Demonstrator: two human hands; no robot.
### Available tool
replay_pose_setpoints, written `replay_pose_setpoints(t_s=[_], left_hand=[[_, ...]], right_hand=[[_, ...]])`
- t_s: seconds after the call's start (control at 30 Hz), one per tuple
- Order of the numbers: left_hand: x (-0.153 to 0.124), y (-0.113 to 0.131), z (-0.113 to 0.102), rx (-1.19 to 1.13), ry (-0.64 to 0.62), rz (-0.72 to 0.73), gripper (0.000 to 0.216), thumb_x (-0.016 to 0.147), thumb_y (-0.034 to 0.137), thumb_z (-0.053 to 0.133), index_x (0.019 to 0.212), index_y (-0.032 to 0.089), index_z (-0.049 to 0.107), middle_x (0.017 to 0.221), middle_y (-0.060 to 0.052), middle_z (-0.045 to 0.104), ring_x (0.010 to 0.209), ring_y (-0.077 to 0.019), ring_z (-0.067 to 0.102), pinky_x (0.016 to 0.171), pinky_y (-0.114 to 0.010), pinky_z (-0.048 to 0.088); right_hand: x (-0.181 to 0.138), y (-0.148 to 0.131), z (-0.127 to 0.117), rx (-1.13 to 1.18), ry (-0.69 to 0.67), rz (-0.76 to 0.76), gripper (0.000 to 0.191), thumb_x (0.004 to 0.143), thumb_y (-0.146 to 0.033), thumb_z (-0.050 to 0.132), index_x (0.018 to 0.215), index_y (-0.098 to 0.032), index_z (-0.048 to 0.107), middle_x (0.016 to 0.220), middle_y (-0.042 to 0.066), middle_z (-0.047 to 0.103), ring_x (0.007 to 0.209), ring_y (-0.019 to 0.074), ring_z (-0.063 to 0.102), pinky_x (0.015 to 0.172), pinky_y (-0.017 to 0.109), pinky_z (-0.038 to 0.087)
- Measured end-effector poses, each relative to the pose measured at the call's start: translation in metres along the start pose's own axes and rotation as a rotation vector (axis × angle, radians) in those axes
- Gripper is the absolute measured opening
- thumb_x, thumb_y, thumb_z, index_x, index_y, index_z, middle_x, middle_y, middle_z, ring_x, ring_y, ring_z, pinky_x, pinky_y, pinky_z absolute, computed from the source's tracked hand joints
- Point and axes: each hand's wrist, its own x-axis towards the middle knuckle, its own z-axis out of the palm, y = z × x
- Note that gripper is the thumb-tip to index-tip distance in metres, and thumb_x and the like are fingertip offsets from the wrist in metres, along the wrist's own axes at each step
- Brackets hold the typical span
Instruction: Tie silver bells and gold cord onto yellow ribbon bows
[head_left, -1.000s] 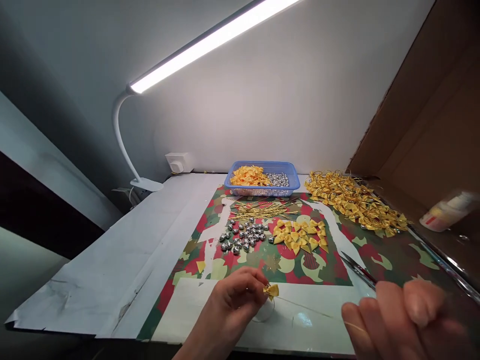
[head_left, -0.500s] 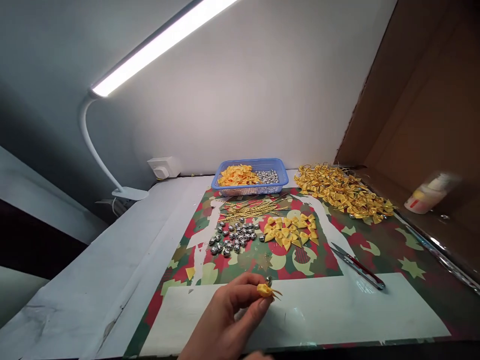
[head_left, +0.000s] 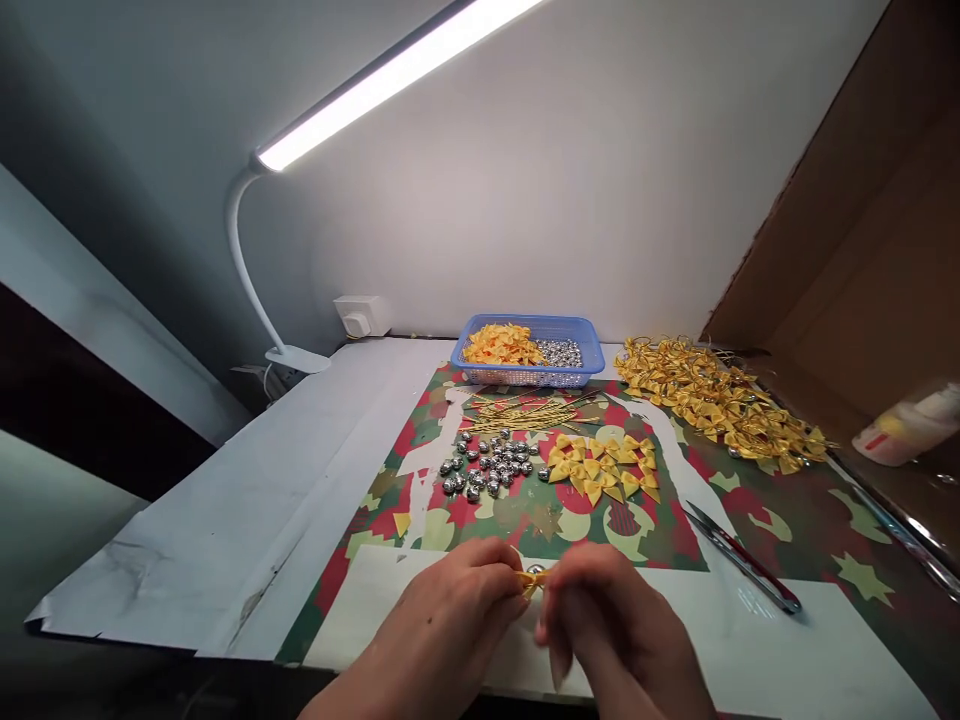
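Left hand (head_left: 465, 605) closed in a pinch on a small yellow ribbon bow (head_left: 532, 582), over the middle of the desk's (head_left: 315, 480) near edge. Round silver metal bell (head_left: 535, 569) right behind that bow. Right hand (head_left: 619, 620) half curled, fingertips at or just beside the bow's right end; blurred, can't tell if it grips anything. Farther in from the near edge: loose silver bells (head_left: 491, 466) left, yellow ribbon bows (head_left: 604, 468) right, thin gold cords (head_left: 525, 413) behind. Blue plastic basket (head_left: 532, 369) at the far edge.
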Motion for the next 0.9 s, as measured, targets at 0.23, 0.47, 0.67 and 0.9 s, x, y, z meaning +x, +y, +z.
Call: replay_pose_setpoints(t_s=[0.23, 0.47, 0.67, 0.9], left_hand=[[0.006, -0.008, 0.000, -0.006, 0.060, -0.024, 0.030, 0.093, 0.011, 0.050, 0.077, 0.018, 0.074, 0.103, -0.009, 0.066, 0.087, -0.0220, 0.071, 0.075, -0.031, 0.056], [0.002, -0.019, 0.020, -0.020, 0.227, 0.041, 0.026, 0.089, 0.007, 0.051, 0.076, 0.021, 0.069, 0.101, -0.006, 0.060, 0.084, -0.0199, 0.067, 0.071, -0.029, 0.054], [-0.003, -0.022, 0.033, -0.040, 0.339, 0.071, 0.023, 0.096, 0.010, 0.049, 0.083, 0.019, 0.065, 0.102, -0.006, 0.059, 0.076, -0.0152, 0.065, 0.068, -0.026, 0.051], [-0.004, -0.025, 0.036, -0.295, 0.330, 0.006, 0.022, 0.096, 0.012, 0.050, 0.086, 0.022, 0.066, 0.093, -0.002, 0.064, 0.076, -0.0154, 0.065, 0.068, -0.025, 0.050]], right_hand=[[0.019, 0.032, -0.012, -0.301, -0.015, 0.040, 0.029, 0.102, -0.043, 0.045, 0.091, -0.023, 0.063, 0.071, -0.002, 0.057, 0.063, 0.0127, 0.055, 0.061, 0.021, 0.044], [0.007, 0.019, -0.008, -0.327, 0.075, -0.188, 0.015, 0.099, -0.025, 0.052, 0.091, -0.029, 0.064, 0.087, -0.003, 0.061, 0.074, 0.0115, 0.057, 0.065, 0.020, 0.042], [0.014, 0.017, -0.020, -0.545, -0.024, -0.218, 0.017, 0.100, -0.021, 0.051, 0.093, -0.027, 0.064, 0.083, -0.003, 0.062, 0.073, 0.0111, 0.061, 0.066, 0.019, 0.046], [0.006, 0.046, -0.030, -0.924, -0.104, -0.287, 0.025, 0.097, -0.012, 0.042, 0.095, -0.023, 0.065, 0.083, 0.001, 0.057, 0.071, 0.0148, 0.059, 0.067, 0.024, 0.047]])
